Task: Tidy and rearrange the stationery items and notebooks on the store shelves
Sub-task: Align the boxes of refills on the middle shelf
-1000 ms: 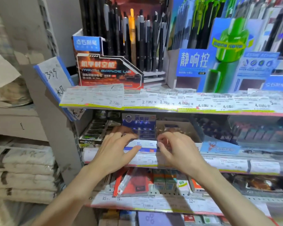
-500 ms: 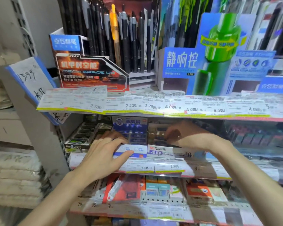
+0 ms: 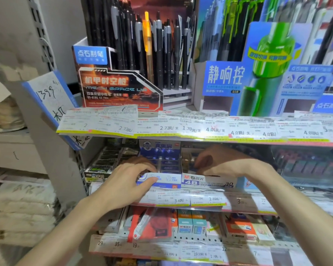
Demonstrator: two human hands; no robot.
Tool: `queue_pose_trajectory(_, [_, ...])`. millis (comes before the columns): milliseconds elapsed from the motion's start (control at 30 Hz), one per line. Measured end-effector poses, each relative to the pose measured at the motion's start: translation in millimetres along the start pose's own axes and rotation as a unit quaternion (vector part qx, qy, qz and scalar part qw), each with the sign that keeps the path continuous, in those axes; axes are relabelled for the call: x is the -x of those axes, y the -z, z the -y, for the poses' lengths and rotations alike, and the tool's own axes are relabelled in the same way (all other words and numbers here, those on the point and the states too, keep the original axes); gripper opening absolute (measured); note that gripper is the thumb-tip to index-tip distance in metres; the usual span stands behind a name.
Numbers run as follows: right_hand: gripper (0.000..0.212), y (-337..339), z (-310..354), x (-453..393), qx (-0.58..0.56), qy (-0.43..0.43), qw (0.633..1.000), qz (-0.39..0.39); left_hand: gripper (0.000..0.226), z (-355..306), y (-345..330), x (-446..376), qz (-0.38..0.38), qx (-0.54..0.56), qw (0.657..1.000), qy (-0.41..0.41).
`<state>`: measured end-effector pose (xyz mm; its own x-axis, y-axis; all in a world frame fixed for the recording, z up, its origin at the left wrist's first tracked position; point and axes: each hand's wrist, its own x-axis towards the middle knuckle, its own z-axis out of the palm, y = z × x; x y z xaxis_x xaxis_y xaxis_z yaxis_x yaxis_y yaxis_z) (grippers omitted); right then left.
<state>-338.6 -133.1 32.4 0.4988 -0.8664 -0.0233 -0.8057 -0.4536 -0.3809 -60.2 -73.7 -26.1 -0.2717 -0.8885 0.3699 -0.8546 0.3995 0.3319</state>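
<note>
The store shelves [image 3: 200, 139] fill the view from 12 to 6 o'clock, each front edge lined with price tags [image 3: 167, 128] reading 2.7, 1.70, 4.0 and so on. On the top shelf, at 12 o'clock, a red-and-black pen display [image 3: 119, 87] holds upright black pens and 1 orange pen [image 3: 148, 35]; just beside it at 1 o'clock stands a blue pen display [image 3: 225, 81] with a green pen graphic. At 9 o'clock a handwritten card [image 3: 50, 96] reading 1399 leans against the shelf upright.

On the middle shelf, near the centre, a blue eraser box [image 3: 161, 164] sits touching a white box labelled 4B ERASER 30 [image 3: 208, 182] to its right. A dark box of small items [image 3: 102, 166] lies just left of the blue one.

The left hand [image 3: 127, 185] rests on the front lip of the blue eraser box, fingers [image 3: 148, 169] curled over its left front corner and thumb pressed on the white front flap, gripping it. The right hand [image 3: 227, 164] reaches into the 4B eraser box, fingers bent down among the contents; whether they pinch anything cannot be told.

On the lower shelf at 6 o'clock lie a red packet [image 3: 154, 225] and small teal boxes [image 3: 190, 225].
</note>
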Motion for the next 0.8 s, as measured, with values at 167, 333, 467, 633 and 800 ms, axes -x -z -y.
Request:
queue_pose_trajectory(167, [0.011, -2, 15, -2, -0.062, 0.016, 0.996, -0.068, 0.027, 4, 3, 0, -0.009, 0.013, 1.000, 0.009])
queue_pose_trajectory(333, [0.021, -16, 48, -16, -0.089, 0.034, 0.993, -0.063, 0.025, 6, 3, 1, -0.012, 0.033, 0.999, 0.022])
queue_pose_trajectory(467, [0.013, -27, 60, -30, -0.070, 0.052, 0.996, -0.037, 0.017, 5, 7, 3, -0.028, 0.048, 0.998, 0.029])
queue_pose_trajectory(633, [0.010, -22, 61, -28, -0.046, 0.059, 0.997, 0.001, 0.031, 6, 6, 3, -0.034, 0.027, 0.998, 0.035])
queue_pose_trajectory(800, [0.027, -19, 58, -20, 0.035, 0.065, 0.997, 0.014, 0.034, 13, 0, 2, -0.011, 0.024, 0.999, 0.020])
